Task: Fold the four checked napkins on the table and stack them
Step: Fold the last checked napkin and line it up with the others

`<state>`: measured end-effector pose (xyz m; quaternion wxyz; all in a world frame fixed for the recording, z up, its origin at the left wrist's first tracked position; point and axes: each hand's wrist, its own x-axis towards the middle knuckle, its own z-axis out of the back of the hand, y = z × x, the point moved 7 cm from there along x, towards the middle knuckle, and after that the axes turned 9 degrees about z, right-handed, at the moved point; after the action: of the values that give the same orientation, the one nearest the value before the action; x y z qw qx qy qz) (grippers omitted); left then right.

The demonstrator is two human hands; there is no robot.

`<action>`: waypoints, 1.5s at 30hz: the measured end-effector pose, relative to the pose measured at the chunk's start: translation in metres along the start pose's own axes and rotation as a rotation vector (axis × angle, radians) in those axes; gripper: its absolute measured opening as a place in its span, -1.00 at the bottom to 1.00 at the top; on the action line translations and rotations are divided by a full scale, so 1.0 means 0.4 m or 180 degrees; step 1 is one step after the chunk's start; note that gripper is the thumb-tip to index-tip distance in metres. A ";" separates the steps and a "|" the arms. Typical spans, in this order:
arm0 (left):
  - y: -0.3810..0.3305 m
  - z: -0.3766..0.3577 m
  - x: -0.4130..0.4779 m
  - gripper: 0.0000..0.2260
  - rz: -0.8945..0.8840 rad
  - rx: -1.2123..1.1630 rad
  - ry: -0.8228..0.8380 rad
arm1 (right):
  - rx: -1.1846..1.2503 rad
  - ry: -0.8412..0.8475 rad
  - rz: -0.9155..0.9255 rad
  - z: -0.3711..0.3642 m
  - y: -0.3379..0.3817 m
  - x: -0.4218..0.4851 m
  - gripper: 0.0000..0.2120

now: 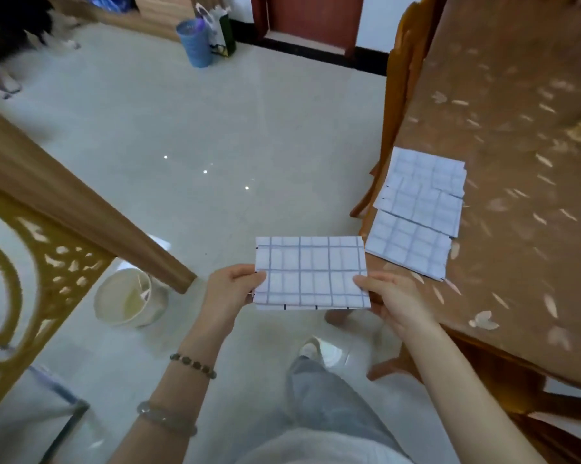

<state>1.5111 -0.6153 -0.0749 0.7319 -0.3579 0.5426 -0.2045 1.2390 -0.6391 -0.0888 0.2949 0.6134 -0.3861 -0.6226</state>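
Table (516, 162) | three napkins (419, 202), chair (396, 95) beside | left hand (232, 289), right hand (392, 299) pinch folded napkin (310, 272)

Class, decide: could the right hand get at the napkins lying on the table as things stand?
Probably yes: nothing stands between the right hand and the table napkins, though it pinches the held napkin.

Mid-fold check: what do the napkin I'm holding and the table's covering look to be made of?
The held napkin looks like thin woven cloth, matte, pale with a blue-grey check; its folds lie flat and crisp, so stiff paper cannot be ruled out. The table covering seems a glossy plastic or vinyl sheet, brown with a pale leaf print, with a faint sheen.
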 end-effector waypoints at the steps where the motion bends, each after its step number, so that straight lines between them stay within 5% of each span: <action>1: -0.022 -0.021 0.025 -0.87 0.0013 0.0096 0.0080 | 0.0037 -0.0054 -0.0004 0.007 0.015 0.022 -0.97; 10: -0.142 -0.189 0.163 -0.81 0.0005 0.0830 0.0821 | 0.0463 -0.0661 -0.0220 0.092 0.035 0.127 -0.83; 15: -0.217 -0.256 0.246 -0.88 -0.0079 0.1106 0.1126 | 0.0822 -0.1025 -0.0258 0.101 0.047 0.161 -0.85; 20: -0.325 -0.338 0.331 -0.73 -0.0225 0.1379 0.1524 | 0.1087 -0.1487 -0.0174 0.092 0.084 0.216 -0.93; 31: -0.622 -0.482 0.588 -0.91 -0.0515 0.2017 0.2343 | 0.1654 -0.2337 0.0143 -0.054 0.223 0.341 -0.88; 45: -0.646 -0.775 0.658 -0.92 -0.0492 0.2758 0.3039 | 0.2243 -0.3322 0.0050 0.028 0.198 0.382 -0.84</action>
<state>1.3288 -1.0603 -0.1008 0.4714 0.0621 0.6493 -0.5935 1.2082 -0.8082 -0.1046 -0.1476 0.2863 -0.6657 -0.6731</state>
